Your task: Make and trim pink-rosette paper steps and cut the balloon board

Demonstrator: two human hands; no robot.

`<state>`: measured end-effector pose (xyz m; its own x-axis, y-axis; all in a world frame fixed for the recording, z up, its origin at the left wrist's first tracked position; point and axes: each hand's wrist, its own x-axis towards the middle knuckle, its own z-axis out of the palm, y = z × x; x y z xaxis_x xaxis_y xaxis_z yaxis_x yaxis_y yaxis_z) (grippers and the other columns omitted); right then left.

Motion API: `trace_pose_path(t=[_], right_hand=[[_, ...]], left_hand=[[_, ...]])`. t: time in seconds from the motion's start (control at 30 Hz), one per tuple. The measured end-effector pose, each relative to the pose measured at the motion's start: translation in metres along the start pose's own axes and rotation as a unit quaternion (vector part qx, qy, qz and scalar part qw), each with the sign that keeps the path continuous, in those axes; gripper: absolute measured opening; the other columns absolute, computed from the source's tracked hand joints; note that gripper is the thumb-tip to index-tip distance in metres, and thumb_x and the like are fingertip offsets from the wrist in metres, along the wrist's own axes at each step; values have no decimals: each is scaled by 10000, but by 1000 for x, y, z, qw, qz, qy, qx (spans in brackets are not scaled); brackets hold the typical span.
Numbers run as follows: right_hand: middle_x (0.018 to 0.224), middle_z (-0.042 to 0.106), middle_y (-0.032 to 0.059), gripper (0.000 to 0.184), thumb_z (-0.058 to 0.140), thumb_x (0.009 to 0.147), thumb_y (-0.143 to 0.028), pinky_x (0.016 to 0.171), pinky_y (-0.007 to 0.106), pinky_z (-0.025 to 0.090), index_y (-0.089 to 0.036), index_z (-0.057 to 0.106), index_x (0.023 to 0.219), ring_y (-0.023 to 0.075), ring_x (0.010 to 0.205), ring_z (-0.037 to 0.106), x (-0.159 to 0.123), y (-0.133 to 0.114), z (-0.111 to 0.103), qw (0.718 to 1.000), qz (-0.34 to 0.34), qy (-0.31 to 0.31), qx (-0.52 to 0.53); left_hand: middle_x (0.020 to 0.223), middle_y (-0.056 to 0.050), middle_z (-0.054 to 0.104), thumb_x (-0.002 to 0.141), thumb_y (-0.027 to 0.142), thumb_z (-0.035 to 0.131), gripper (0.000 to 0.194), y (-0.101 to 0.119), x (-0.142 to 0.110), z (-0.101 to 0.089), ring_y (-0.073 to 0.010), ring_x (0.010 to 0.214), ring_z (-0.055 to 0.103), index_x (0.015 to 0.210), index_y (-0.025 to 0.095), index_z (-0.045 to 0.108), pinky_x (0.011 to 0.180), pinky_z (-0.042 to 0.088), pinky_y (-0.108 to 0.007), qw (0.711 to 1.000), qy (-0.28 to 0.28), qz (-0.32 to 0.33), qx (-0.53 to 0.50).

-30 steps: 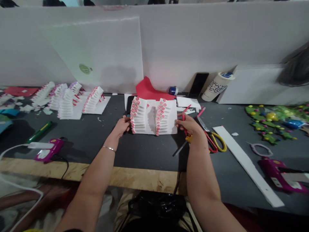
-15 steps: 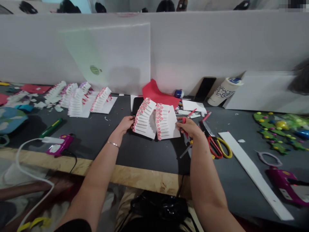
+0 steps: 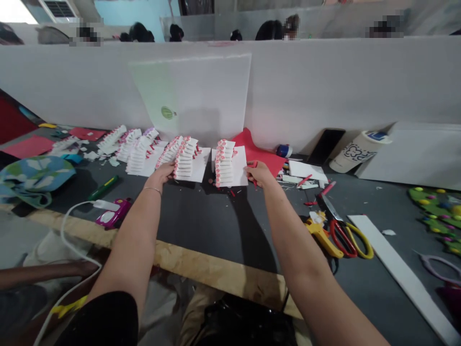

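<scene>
Two white cards, each carrying a row of narrow white folded strips tipped with pink-red swirls, are in my hands above the dark table. My left hand (image 3: 163,174) is closed on the left edge of the left white card (image 3: 200,166), beside the finished-looking row behind it. My right hand (image 3: 260,173) pinches the right edge of the right white card (image 3: 239,167), with a slim red object also at its fingers whose kind I cannot make out. A gap separates the cards. Both sets of fingertips are partly hidden.
Similar strip-covered cards (image 3: 139,156) stand at the left. Red paper (image 3: 248,146) lies behind the right card. Scissors (image 3: 336,223) and a yellow glue gun (image 3: 322,235) lie right. A white cup (image 3: 360,151), phone (image 3: 327,145) and long white strip (image 3: 399,269) are farther right.
The cards, side by side and close before, are now apart. My left hand has carried its card left and back beside the similar cards; the right card has moved back slightly.
</scene>
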<state>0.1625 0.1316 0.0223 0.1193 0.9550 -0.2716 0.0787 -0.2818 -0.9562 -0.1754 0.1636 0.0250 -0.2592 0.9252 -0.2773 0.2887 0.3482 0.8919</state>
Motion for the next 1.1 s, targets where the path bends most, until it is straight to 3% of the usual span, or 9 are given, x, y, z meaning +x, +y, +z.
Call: trace_pose_path(t=[0.2, 0.3, 0.43, 0.5, 0.63, 0.77, 0.87, 0.97, 1.1], right_hand=[[466, 497, -92, 155, 627, 843, -77, 361, 129, 335, -160, 555, 952, 56, 352, 473, 17, -6, 50, 999, 25, -24, 34], [538, 557, -63, 167, 591, 876, -87, 362, 132, 347, -164, 537, 1014, 74, 397, 548, 14, -8, 59, 998, 28, -33, 52], [566, 553, -50, 38, 558, 919, -163, 371, 135, 366, -182, 541, 891, 84, 446, 586, 0, -6, 38, 996, 5, -28, 81], [617, 581, -33, 130, 491, 960, -204, 427, 141, 431, -186, 532, 838, 74, 484, 597, -11, -3, 16, 995, -9, -10, 104], [661, 623, 2, 288, 382, 993, -251, 552, 187, 522, -177, 542, 766, 76, 523, 598, -39, 8, -28, 990, -22, 18, 137], [618, 645, 29, 351, 453, 954, -372, 507, 222, 503, -168, 584, 700, 108, 492, 584, -67, 27, -54, 991, -14, 7, 136], [503, 591, 3, 453, 461, 926, -511, 408, 213, 396, -168, 627, 681, 96, 387, 486, -84, 42, -71, 995, -12, -2, 103], [375, 443, -38, 580, 397, 903, -639, 365, 223, 287, -176, 656, 669, 93, 332, 379, -99, 54, -94, 997, -49, 24, 51], [417, 457, -47, 537, 456, 861, -674, 372, 228, 262, -192, 646, 721, 98, 365, 390, -115, 65, -127, 977, -110, 160, 82]], left_hand=[[435, 25, 483, 680, 161, 630, 119, 9, 16, -16, -98, 373, 409, 590, 181, 556, 417, 297, -224, 993, 74, 10, 87], [486, -12, 533, 698, 152, 608, 129, 17, 15, -20, -148, 471, 502, 584, 182, 556, 500, 381, -265, 980, 143, 44, 133], [730, -84, 675, 781, 166, 542, 120, 27, 1, -25, -229, 827, 638, 708, 166, 638, 721, 447, -286, 950, 224, 114, 184], [839, -99, 708, 841, 199, 495, 192, 29, -14, -17, -237, 919, 641, 828, 157, 682, 785, 443, -289, 932, 248, 157, 212], [934, -110, 735, 931, 310, 437, 320, 26, -62, 36, -234, 915, 660, 1018, 157, 703, 783, 448, -292, 889, 238, 272, 282], [1004, -67, 759, 945, 320, 441, 305, 7, -120, 116, -218, 937, 679, 1044, 213, 709, 774, 470, -274, 875, 65, 346, 333], [1059, -42, 762, 951, 299, 440, 290, -8, -151, 164, -202, 996, 679, 1006, 253, 721, 820, 489, -271, 849, -29, 383, 363], [1058, -46, 763, 966, 313, 428, 301, -18, -165, 187, -203, 1003, 686, 1033, 255, 715, 829, 492, -281, 836, -52, 398, 374], [951, -53, 768, 969, 340, 436, 287, -24, -165, 186, -227, 913, 703, 1015, 247, 703, 742, 489, -303, 833, -62, 347, 427]])
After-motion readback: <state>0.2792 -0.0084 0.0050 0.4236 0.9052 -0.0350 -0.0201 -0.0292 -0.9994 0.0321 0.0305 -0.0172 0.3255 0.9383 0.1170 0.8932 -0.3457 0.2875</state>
